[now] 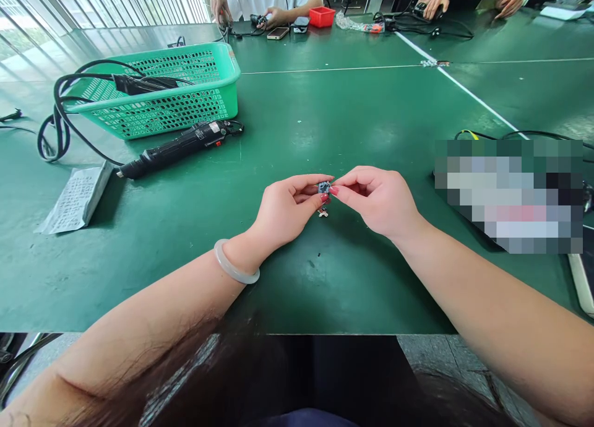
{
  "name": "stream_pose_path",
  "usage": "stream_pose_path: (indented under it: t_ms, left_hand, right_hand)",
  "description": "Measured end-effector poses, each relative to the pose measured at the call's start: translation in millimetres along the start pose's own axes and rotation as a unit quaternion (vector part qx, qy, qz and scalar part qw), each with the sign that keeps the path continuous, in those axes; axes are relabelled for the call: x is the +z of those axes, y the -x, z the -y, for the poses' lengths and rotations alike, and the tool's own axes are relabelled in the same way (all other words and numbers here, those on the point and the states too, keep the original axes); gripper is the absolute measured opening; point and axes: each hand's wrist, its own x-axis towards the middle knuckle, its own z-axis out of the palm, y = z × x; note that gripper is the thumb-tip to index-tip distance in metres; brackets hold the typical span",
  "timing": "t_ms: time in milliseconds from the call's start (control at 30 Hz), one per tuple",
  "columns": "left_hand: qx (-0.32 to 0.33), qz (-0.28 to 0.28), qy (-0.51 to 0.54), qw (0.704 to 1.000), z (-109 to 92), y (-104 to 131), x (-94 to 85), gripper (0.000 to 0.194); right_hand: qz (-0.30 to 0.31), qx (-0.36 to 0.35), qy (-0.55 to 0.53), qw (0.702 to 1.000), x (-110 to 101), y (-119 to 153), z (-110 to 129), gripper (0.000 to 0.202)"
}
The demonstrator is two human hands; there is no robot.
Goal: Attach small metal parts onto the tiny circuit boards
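Between my two hands, above the middle of the green table (297, 272), is a small dark blue-grey part (323, 187) that looks like a tiny circuit board. My left hand (290, 207) pinches it from the left between thumb and fingers. From the right, my right hand (378, 198) has thumb and forefinger closed at its edge. A small silvery metal piece (323, 212) shows just below the fingers; whether it is joined to the part I cannot tell. The fingers hide much of the part.
A green basket (180, 108) with a black cable stands at the left. In front lie a black electric screwdriver (179, 147) and a folded paper packet (77, 198). A blurred-out object (508, 195) lies at the right. Across the table, two people handle cables near a red bin (322, 17).
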Motion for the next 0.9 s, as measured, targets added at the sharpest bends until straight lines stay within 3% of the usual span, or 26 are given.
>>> stream_pose_path:
  t_ms: [367, 567, 900]
  left_hand:
    - [-0.030, 0.011, 0.053, 0.998, -5.0, -3.0, 1.8, 0.018]
    - [-0.045, 0.010, 0.061, 0.997, -4.7, -5.2, 1.4, 0.017]
    - [-0.121, 0.017, 0.121, 0.985, -1.0, -6.8, 0.7, 0.014]
  right_hand:
    - [0.030, 0.051, -0.078, 0.995, 0.3, -1.9, -1.7, 0.033]
    - [0.009, 0.054, -0.064, 0.996, 1.2, -1.7, -1.1, 0.029]
    - [0.046, 0.077, 0.000, 0.996, -0.6, -7.4, -11.1, 0.021]
